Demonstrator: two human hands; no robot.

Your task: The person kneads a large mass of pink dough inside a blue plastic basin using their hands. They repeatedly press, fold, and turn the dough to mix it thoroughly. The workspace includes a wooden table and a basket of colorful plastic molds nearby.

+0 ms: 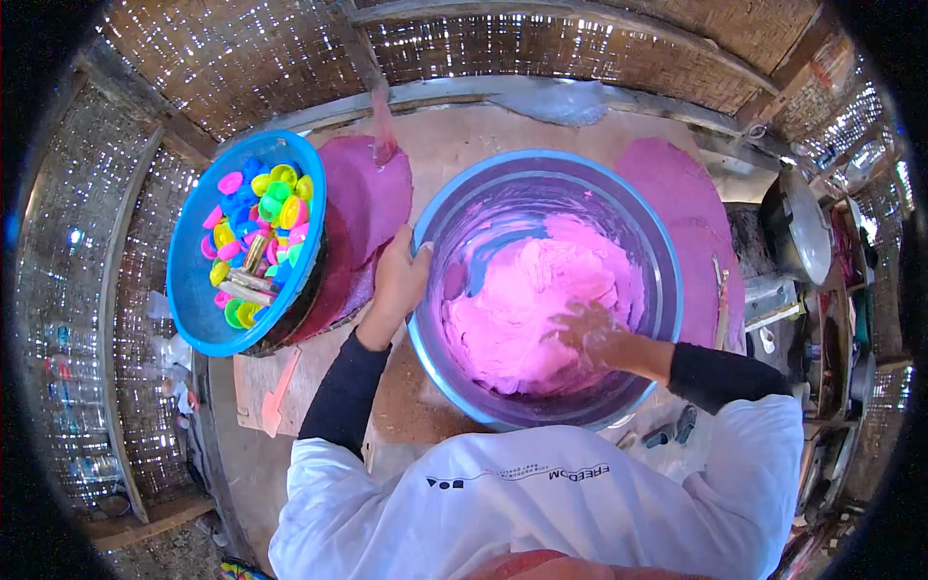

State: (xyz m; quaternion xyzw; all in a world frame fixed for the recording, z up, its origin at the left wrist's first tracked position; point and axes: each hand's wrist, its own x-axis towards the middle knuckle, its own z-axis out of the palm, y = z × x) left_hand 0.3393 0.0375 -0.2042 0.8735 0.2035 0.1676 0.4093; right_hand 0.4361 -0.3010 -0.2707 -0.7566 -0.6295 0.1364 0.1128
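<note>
A big blue basin (669,290) stands on the table before me with a thick, soft pink mass (512,300), like whipped batter or dough, heaped inside. At the basin's left rim, my left hand (401,277) is closed on the edge, its thumb against the rim. Inside, my right hand (588,333) rests on the right part of the pink mass. Its fingers are spread and smeared with pink, and hold nothing I can see. Pink streaks coat the basin's inner wall.
To the left, a light-blue basin (179,280) holds many small colourful cups and some short sticks, perched on a dark round container. A pink spatula (280,394) lies on the wooden table (387,406). A large pot (797,227) stands at the right; sandals (672,427) lie on the floor.
</note>
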